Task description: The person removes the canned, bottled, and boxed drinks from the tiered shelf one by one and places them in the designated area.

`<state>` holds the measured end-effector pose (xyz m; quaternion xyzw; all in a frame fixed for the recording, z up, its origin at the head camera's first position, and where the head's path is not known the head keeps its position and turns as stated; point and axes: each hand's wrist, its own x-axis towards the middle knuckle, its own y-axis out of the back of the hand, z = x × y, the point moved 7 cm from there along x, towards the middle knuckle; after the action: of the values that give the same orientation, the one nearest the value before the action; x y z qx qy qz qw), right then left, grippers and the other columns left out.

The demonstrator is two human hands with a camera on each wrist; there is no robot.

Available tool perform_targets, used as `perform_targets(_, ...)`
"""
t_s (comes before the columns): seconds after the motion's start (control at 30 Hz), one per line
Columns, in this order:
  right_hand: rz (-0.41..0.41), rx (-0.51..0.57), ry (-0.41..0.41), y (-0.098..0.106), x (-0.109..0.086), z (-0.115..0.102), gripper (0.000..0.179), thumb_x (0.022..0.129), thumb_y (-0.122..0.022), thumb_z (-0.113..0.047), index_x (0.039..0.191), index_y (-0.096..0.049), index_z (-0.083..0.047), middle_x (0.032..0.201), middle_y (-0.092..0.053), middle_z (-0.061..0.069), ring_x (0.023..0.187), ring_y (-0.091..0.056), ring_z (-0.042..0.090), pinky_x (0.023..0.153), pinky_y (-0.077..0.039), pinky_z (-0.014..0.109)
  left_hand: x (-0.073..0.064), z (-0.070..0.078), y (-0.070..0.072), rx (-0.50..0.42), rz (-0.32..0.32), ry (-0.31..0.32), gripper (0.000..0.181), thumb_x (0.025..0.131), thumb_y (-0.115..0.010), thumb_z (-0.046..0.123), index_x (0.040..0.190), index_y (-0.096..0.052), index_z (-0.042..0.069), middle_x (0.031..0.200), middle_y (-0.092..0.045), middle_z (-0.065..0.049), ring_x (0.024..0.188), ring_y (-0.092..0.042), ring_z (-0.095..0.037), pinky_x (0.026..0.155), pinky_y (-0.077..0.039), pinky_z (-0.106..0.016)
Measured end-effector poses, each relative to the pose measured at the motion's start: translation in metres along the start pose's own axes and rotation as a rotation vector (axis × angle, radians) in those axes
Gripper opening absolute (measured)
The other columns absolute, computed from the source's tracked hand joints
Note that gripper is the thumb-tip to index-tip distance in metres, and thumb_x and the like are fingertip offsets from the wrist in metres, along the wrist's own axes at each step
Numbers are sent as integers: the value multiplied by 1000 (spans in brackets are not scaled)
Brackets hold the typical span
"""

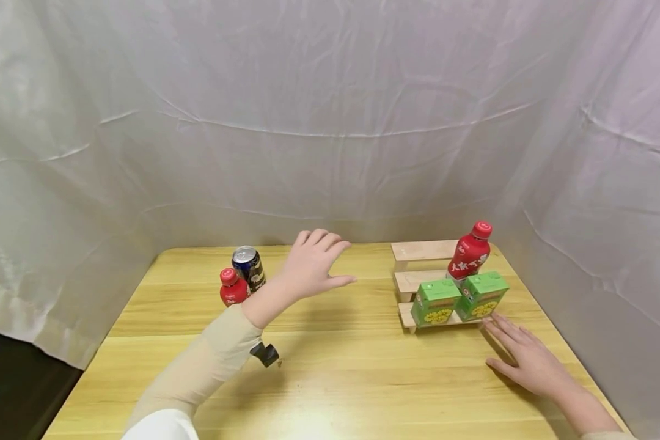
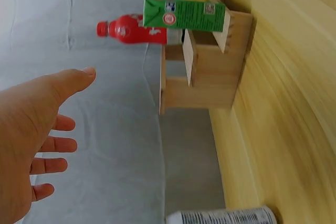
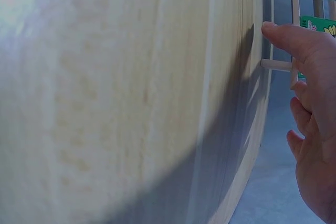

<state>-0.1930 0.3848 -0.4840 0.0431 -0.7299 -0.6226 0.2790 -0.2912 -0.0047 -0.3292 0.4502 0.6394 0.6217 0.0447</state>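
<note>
My left hand (image 1: 310, 264) hovers above the middle of the table, fingers spread and holding nothing. Below and left of it stand a dark drink can (image 1: 249, 267) and a red-capped bottle (image 1: 233, 287), partly hidden by the forearm. At the right, my right hand (image 1: 528, 357) stretches its fingers toward the front right corner of a stepped wooden rack (image 1: 409, 280); whether they touch it I cannot tell. Two green drink cartons (image 1: 436, 302) sit side by side on the rack's lowest step. Behind the right carton, a red bottle (image 1: 469, 253) stands on a higher step.
The wooden table (image 1: 352, 385) is bounded by grey-white curtains (image 1: 330, 177) at the back and sides. A black clip-like piece (image 1: 265, 353) shows beside the left wrist. A pale can with a barcode (image 2: 226, 216) lies at the lower edge of the left wrist view.
</note>
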Motion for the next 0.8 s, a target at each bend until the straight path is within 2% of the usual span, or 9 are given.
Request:
perform_targets(0.13,-4,1,-1,0,1,0,77,80,-76,-34,147,-43,-14,153,-40,18,145,-2,-6,113,12,11,13,11,1,-13,27,-43,66,83,-55,71,129,-58,23,123,-61,4,115,-52,-19,92,-39,-41)
perform_targets(0.27,-8,4,2,1,1,-1,77,81,-76,-34,147,-43,-14,153,-39,18,145,-2,-7,112,12,10,26,19,-1,-36,28,-59,61,86,-55,68,129,-58,24,124,-61,5,116,-51,-19,92,-39,-40)
perform_targets(0.3,-7,4,3,0,1,-1,77,80,-76,-34,147,-43,-13,153,-39,18,142,1,-11,112,12,10,29,21,-1,-40,23,-59,60,87,-55,67,129,-58,25,124,-61,5,116,-51,-18,92,-40,-39)
perform_targets(0.43,-10,6,3,1,2,-1,76,81,-76,-34,146,-44,-13,152,-41,19,141,3,-13,112,12,9,41,29,-5,-60,5,-50,57,88,-55,65,130,-57,25,126,-60,5,118,-51,-18,93,-40,-39)
perform_targets(0.8,-18,8,-5,1,1,0,77,81,-76,-34,148,-42,-13,151,-41,21,141,4,-13,112,12,10,71,56,-14,-123,-17,-41,57,89,-53,66,131,-56,29,128,-59,8,120,-50,-14,93,-40,-35)
